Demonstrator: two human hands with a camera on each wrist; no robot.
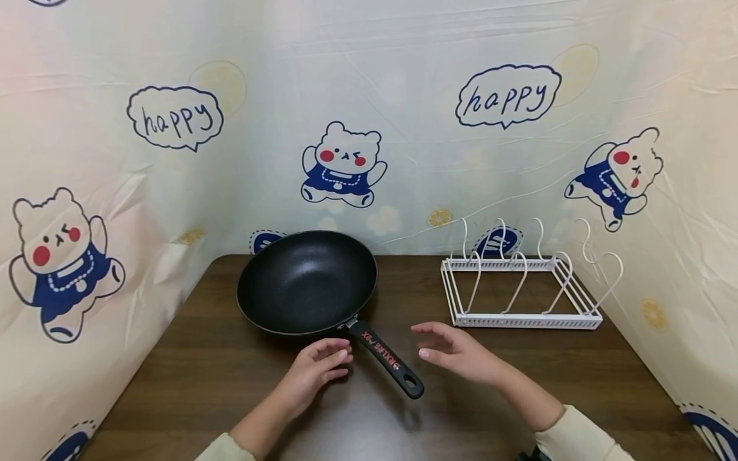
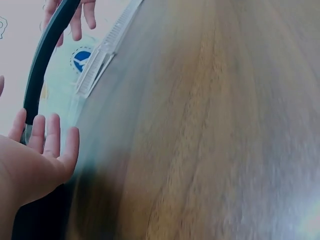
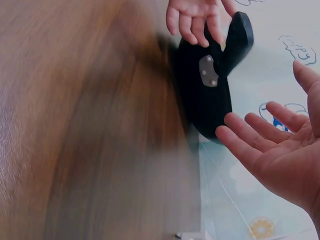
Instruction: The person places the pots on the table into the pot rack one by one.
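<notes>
A black frying pan (image 1: 308, 282) stands on the table, its handle (image 1: 383, 358) pointing toward the front right. My left hand (image 1: 311, 374) is just left of the handle, fingers relaxed and holding nothing. On the handle's other side, my right hand (image 1: 461, 352) hovers with fingers spread and nothing in it. The left wrist view has the handle (image 2: 42, 60) beyond the left hand's fingers (image 2: 52, 145). In the right wrist view, the pan's dark side (image 3: 200, 100) lies past the open right hand (image 3: 280, 145).
A white rack (image 1: 527, 320) with several curved wire dividers stands at the table's back right. The brown wooden table (image 1: 190, 378) is bordered behind and at both sides by a pale printed curtain (image 1: 403, 77).
</notes>
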